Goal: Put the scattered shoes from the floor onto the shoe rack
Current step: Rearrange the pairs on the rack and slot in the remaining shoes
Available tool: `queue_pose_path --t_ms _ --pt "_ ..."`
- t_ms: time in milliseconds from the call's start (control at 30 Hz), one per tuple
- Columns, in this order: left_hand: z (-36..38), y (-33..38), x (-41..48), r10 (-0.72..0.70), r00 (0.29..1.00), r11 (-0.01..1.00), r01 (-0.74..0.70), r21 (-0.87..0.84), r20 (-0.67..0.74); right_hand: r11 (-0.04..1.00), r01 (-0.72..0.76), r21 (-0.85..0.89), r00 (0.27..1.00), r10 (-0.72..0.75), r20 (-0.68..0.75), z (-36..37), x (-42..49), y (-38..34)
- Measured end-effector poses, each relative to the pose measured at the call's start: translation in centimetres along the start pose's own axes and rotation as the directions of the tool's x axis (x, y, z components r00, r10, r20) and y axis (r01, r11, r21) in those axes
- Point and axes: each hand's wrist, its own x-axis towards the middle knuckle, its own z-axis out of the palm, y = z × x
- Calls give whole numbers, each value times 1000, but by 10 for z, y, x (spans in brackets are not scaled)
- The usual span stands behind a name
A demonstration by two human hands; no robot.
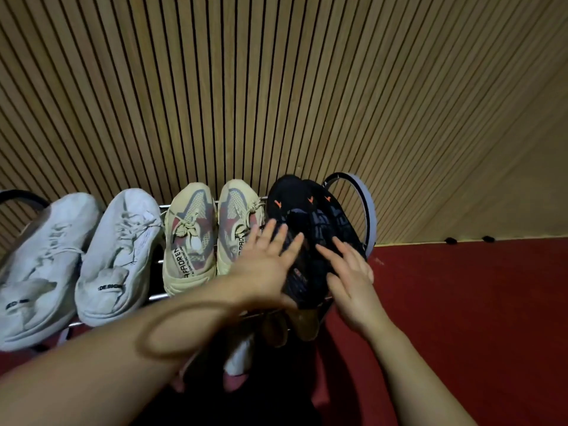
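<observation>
Behind the rack ran a wall of vertical wooden slats [276, 87], and a red floor [461, 318] spread below it to your right. Along the top tier of the shoe rack [369, 210], toes to the wall, stood six shoes in a row: at the left a pair of white sneakers [118, 256], in the middle a pair of cream sneakers [190, 235], and at the right end a pair of black shoes [307, 216] with small orange marks, pressed close against each other. Your left hand [267, 265], a dark hair tie [184, 327] round its forearm, lay flat with fingers straight and spread over the left black shoe, gripping nothing; it was blurred, so firm contact could not be judged. Your right hand [350, 278] was likewise flat and unclenched, fingertips on the right black shoe's side, holding nothing. Beneath the top bars, brown footwear [304, 325] showed dimly on a lower level
</observation>
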Motion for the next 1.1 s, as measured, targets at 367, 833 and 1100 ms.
queue_pose_path --t_ms 367,833,1100 --pt "34 -70 -13 -176 984 984 176 -11 5 991 -64 -115 998 67 19 44 7 -21" --pt "39 -64 -13 -267 961 956 256 -142 -67 995 -65 -77 981 78 175 27 51 -25" --pt "42 -66 -16 -251 962 959 233 -159 -102 979 -17 -204 972 64 227 27 52 -31"
